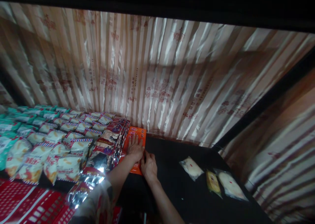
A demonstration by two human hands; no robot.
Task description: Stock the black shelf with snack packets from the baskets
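Observation:
My left hand point(135, 148) lies flat with its fingers spread on top of an orange packet point(136, 169) with small logos near its far end. At the packet's right edge is my right hand point(149, 166), its fingers bent and closed on that edge; the fingertips are partly hidden. Just left of the orange packet lie overlapping rows of shiny dark red and silver packets point(100, 153). My left forearm passes over the near end of these rows.
White snack bags point(71, 166) and green bags point(10, 137) fill the left side. A red plastic basket point(36, 201) stands at front left. On the black table point(167, 158), two white packs point(192, 168) and a yellow pack point(213, 182) lie right. Striped sheeting point(159, 70) hangs behind.

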